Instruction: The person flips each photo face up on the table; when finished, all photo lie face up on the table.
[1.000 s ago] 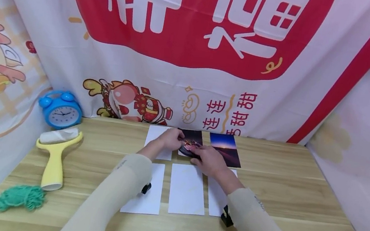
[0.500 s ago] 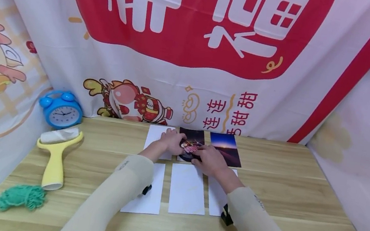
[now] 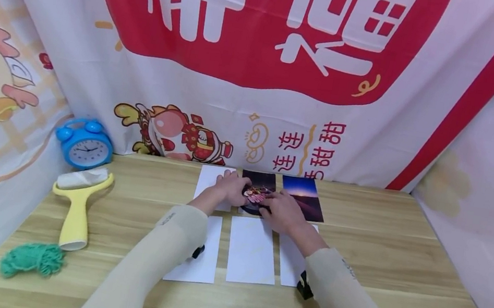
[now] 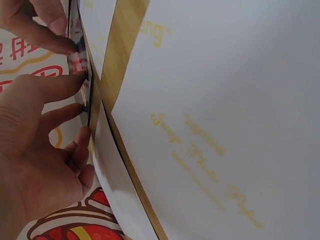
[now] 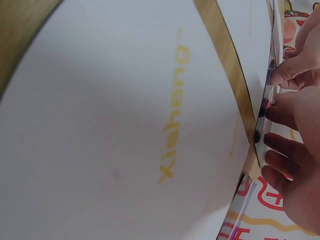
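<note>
Fingers (image 4: 62, 86) of our left hand (image 3: 234, 188) and right hand (image 3: 283, 213) are extended and slightly bent, their tips touching the dark photo print (image 3: 256, 195). This print is a thin, glossy rectangle with a pink motif; it lies on the wood-grain table (image 3: 379, 257) beneath our fingertips, between both hands. Our beige-sleeved arms (image 3: 162, 252) reach forward and converge on it. To its right we see a sunset print (image 3: 303, 199), also rectangular; nearer us lie three white paper sheets (image 3: 253, 252) with faint yellow lettering.
</note>
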`<state>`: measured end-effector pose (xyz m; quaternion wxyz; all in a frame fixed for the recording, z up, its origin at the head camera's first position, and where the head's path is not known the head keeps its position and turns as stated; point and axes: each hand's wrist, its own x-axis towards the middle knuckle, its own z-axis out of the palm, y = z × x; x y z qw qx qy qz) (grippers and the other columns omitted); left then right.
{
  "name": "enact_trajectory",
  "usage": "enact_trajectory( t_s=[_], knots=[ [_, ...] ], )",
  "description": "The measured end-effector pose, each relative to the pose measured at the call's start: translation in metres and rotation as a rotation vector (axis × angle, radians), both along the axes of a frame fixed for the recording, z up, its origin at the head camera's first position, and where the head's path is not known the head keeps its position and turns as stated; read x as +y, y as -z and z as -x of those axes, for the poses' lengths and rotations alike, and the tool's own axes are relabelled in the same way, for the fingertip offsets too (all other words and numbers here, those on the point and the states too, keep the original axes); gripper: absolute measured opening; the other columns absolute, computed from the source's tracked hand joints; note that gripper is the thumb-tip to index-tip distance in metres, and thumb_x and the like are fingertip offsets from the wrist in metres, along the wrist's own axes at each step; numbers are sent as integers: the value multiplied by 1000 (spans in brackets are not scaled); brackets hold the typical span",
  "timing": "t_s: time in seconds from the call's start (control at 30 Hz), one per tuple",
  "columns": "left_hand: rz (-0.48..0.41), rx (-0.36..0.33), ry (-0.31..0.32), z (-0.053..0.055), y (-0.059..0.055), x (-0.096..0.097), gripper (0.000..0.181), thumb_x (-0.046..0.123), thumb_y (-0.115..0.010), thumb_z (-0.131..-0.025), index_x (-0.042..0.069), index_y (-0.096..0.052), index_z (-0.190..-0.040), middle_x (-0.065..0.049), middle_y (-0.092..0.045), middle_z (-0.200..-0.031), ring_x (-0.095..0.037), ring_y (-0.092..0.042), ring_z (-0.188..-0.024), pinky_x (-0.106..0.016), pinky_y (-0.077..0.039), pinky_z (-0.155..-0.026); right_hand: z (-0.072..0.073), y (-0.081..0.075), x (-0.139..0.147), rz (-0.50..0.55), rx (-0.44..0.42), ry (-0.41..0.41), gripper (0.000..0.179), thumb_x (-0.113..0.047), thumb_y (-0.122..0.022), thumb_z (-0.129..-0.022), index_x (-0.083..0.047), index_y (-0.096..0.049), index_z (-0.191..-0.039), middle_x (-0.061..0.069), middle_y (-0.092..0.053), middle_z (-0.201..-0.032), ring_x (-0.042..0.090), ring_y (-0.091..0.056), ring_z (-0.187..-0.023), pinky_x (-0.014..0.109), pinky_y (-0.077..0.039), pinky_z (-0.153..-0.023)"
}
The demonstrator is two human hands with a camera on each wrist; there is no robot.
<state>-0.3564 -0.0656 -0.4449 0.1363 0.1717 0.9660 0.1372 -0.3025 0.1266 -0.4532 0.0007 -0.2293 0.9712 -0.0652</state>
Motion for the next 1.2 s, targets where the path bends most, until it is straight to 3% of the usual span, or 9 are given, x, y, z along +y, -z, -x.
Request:
enact_trajectory(
  t_s=[0.13,0.27,0.4,0.53,0.63,0.87,0.97,1.07,1.2],
  knots=[
    [-3,21,-4,-1,-5,-2,55,37,-68,-95,23,-56,-146,-18,-55,-145,-35,-42,-132,-52,-37,-109,3,-1,-3,94,46,28,32,-23,-61,-103,-9,-73,-128,13,-73,-132,32,-64,-125,48,-46,-115],
    [-7,59,-20,0,-13,-16,59,37,-71,-91,22,-57,-147,-20,-52,-150,-38,-39,-137,-55,-37,-110,6,-6,-15,329,11,73,30,-14,-61,-101,-1,-71,-127,17,-75,-123,32,-68,-113,49,-51,-108],
    [6,72,-54,3,-17,-37,64,37,-72,-89,21,-54,-149,-22,-46,-157,-41,-33,-145,-60,-33,-118,5,-15,-37,576,-171,188,36,-13,-59,-102,1,-64,-134,20,-71,-129,32,-66,-113,49,-54,-105],
    [18,49,-93,4,-21,-66,67,39,-73,-91,20,-52,-151,-23,-41,-160,-44,-29,-149,-67,-24,-125,-1,-28,-63,845,-491,346,43,-17,-54,-103,1,-54,-142,18,-64,-137,29,-64,-118,44,-53,-109],
    [26,32,-120,2,-22,-90,68,40,-73,-91,20,-51,-152,-24,-39,-162,-45,-27,-151,-71,-18,-126,-5,-38,-80,1055,-715,426,48,-16,-53,-103,1,-44,-146,15,-55,-124,23,-56,-97,35,-50,-98],
    [-17,18,-125,-4,-17,-124,67,36,-70,-95,19,-47,-156,-17,-35,-169,-45,-22,-159,-76,-9,-127,-10,-46,-96,1211,-844,459,54,-12,-51,-102,1,-32,-151,2,-36,-101,13,-27,-65,27,-30,-72],
    [-22,-38,-111,-6,-13,-130,73,40,-69,-96,22,-41,-160,-18,-24,-173,-47,-15,-161,-77,-4,-126,-11,-47,-101,1203,-862,486,60,-16,-51,-103,-1,-28,-157,8,-41,-125,18,-42,-82,30,-42,-93],
    [-12,-98,-112,-8,-9,-134,76,45,-68,-96,27,-36,-163,-19,-12,-176,-48,-7,-162,-77,-1,-126,-12,-48,-105,1214,-882,512,68,-18,-50,-103,-2,-21,-162,13,-31,-142,24,-38,-100,45,-32,-127],
    [0,-136,-123,-10,-6,-137,75,47,-65,-97,30,-34,-163,-17,-6,-177,-49,-2,-162,-79,-4,-124,-11,-48,-109,1246,-910,543,72,-20,-50,-104,-3,-15,-165,19,-34,-140,28,-40,-98,51,-28,-130]
  ],
)
